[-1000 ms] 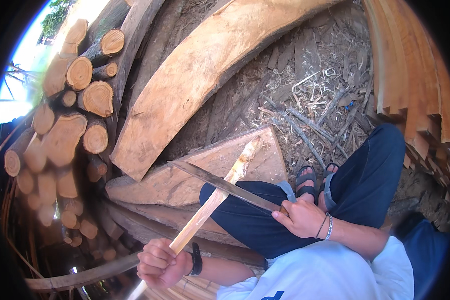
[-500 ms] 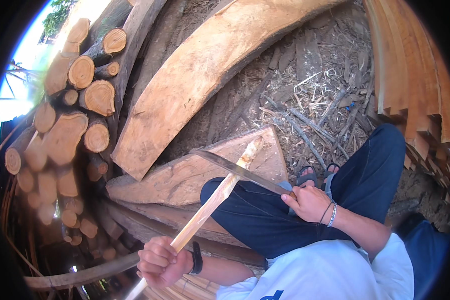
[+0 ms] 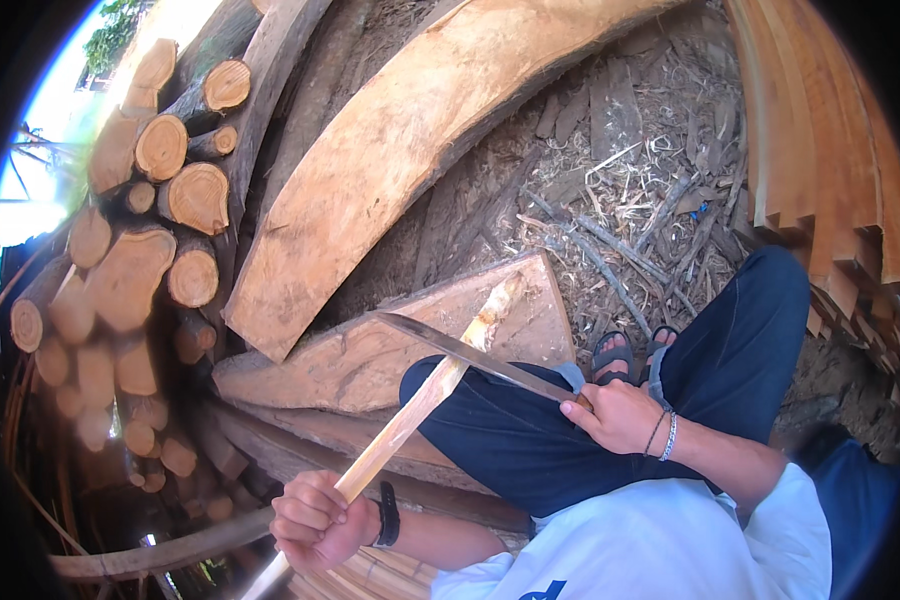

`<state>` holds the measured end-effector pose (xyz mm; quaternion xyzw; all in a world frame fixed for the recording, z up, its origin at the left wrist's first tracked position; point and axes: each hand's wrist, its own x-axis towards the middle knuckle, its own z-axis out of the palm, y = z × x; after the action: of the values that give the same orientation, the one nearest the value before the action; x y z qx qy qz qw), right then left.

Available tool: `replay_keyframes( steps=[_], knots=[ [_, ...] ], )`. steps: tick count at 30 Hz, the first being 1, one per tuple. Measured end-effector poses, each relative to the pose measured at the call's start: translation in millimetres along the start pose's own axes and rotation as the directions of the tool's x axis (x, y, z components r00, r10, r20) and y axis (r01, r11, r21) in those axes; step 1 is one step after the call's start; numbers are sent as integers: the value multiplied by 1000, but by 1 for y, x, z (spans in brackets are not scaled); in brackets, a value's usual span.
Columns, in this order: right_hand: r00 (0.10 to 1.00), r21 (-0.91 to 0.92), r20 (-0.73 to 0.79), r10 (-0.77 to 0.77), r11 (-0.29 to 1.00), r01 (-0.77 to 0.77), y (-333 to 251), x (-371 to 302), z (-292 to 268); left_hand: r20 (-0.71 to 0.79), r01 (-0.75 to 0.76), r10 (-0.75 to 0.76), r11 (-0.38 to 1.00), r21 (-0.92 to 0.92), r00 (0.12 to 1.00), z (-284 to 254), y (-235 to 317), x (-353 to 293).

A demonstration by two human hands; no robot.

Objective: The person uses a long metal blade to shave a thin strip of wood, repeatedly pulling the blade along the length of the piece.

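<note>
My left hand (image 3: 320, 522) is closed around a pale, peeled wooden stick (image 3: 400, 432) that slants up and away to the right. The stick's far end, with rougher yellowish patches, rests on or just over a flat wooden slab (image 3: 320, 370). In my right hand (image 3: 620, 415) is the handle of a long machete (image 3: 515, 375). Its dark blade points left and lies across the stick, seemingly touching it above my left knee. My right fingers hide most of the handle.
Cut logs (image 3: 192, 195) are stacked at the left. A large curved plank (image 3: 390, 150) lies beyond the slab. Stacked boards (image 3: 820, 150) stand at the right. Wood shavings and twigs (image 3: 620, 230) litter the ground near my sandalled feet (image 3: 615, 355). Dark fabric (image 3: 850, 500) shows at lower right.
The machete has slid slightly down the stick toward me, my right hand moving a little nearer. The stick and my left hand have shifted slightly left.
</note>
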<state>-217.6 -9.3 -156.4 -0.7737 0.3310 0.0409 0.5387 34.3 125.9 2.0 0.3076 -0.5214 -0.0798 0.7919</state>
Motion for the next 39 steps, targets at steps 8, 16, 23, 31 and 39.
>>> replay_keyframes(
  steps=[8,16,23,31,39],
  knots=[
    [995,-26,-97,15,999,-18,24,12,7,36,15,-14,1000,-7,999,4,-1,2],
    [999,65,-17,-36,997,37,39,28,16,-25,25,-26,1000,-11,999,-1,0,2],
    [999,-37,-49,-22,999,20,19,16,16,-70,37,-36,999,3,997,-12,5,-1],
    [999,-50,-41,-21,999,19,0,7,12,-102,24,-27,999,-34,994,-15,4,-3],
    [1000,-96,-2,3,995,-3,-1,16,2,-103,32,-35,999,-34,994,-15,6,-4]
  ],
)
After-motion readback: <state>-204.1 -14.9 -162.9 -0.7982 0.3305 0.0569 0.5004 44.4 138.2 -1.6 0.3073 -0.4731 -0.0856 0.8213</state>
